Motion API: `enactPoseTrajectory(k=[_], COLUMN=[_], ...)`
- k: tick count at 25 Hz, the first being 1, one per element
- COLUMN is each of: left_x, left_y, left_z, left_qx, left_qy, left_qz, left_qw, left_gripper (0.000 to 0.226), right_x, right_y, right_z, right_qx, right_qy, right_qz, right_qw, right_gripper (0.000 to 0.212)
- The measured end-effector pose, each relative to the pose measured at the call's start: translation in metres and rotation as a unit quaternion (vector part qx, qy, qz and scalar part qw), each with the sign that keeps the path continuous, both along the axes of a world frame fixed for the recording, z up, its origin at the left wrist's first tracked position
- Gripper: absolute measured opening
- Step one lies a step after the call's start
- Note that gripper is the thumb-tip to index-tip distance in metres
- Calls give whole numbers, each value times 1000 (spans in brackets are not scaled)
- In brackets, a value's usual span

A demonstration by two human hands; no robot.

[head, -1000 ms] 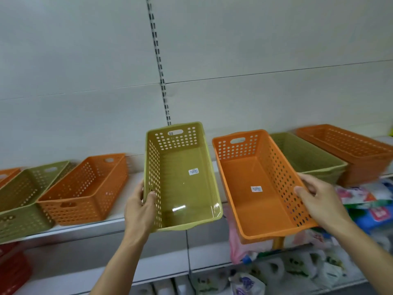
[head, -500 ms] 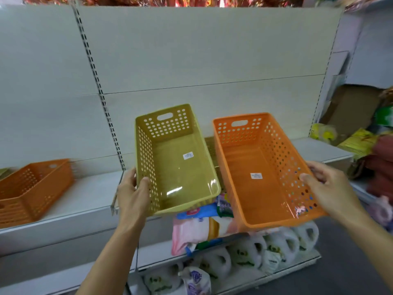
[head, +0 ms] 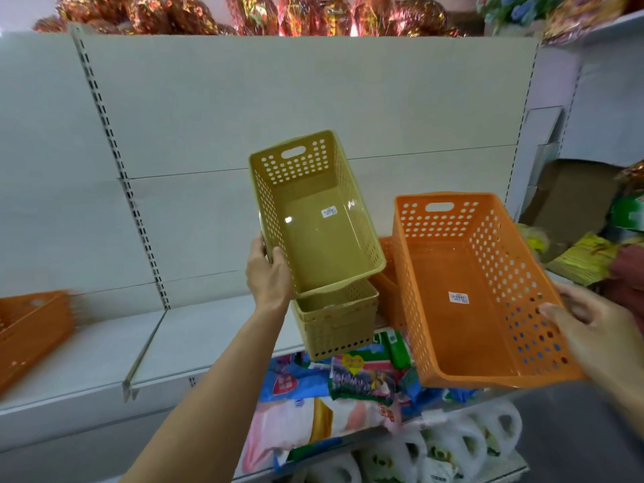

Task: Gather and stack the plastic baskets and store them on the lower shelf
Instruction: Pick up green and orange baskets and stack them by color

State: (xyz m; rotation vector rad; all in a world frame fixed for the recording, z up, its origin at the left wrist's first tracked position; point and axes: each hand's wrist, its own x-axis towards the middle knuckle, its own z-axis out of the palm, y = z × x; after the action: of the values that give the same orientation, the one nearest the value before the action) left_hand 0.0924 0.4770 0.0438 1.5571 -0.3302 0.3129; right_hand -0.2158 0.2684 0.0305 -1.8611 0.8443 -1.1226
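Note:
My left hand (head: 268, 277) grips the near left rim of an olive-yellow perforated basket (head: 313, 217), held tilted just above a stack of olive baskets (head: 336, 320) standing on the white shelf (head: 104, 346). Whether the two touch I cannot tell. My right hand (head: 592, 332) holds an orange perforated basket (head: 477, 291) by its near right side, tilted toward me, to the right of the olive one. Part of another orange basket (head: 386, 284) shows behind the stack. At the far left edge a further orange basket (head: 31, 329) sits on the shelf.
Below the shelf lie colourful packets (head: 348, 378) and white plastic jugs (head: 453, 444). Shiny wrapped goods (head: 244, 12) line the top. A cardboard box (head: 571, 193) and yellow packs (head: 585, 256) stand at the right. A slotted upright (head: 115, 162) runs down the back panel.
The view has swung right along the shelf. The olive basket has moved over the olive stack and the orange basket has dropped lower to the right.

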Motion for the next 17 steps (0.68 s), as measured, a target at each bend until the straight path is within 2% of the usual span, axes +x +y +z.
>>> enactPoseTrajectory(k=[4,8,10,12,14,16,17], left_x=[23,54,66,70,67,42,20], left_y=[-29,-44,-45,-42,-39,-43,-51], left_z=[-30,-55,-65,-72,-75,-72,-66], left_qx=[15,95,136,192,295,395,422], left_qy=[19,106,146,175,118,-35,-109], left_qz=[5,-26,-51,-83,-22,61,45], left_qw=[1000,989,979,962,948,916,899], left_gripper=[24,36,43,44,47,60,65], right_x=[10,40,61,78,94,109,118], right_y=[-65,-95,-101,-109,-122,-131,-135], right_z=[-1,10,15,16,13,13,14], right_qx=[28,20,29,36,35,34,35], right_qy=[10,-5,-15,-25,-34,-35,-38], right_qz=[-13,-18,5,32,45,42,44], right_qw=[999,1000,999,999,998,998,998], right_gripper=[45,39,31,32,32,31,29])
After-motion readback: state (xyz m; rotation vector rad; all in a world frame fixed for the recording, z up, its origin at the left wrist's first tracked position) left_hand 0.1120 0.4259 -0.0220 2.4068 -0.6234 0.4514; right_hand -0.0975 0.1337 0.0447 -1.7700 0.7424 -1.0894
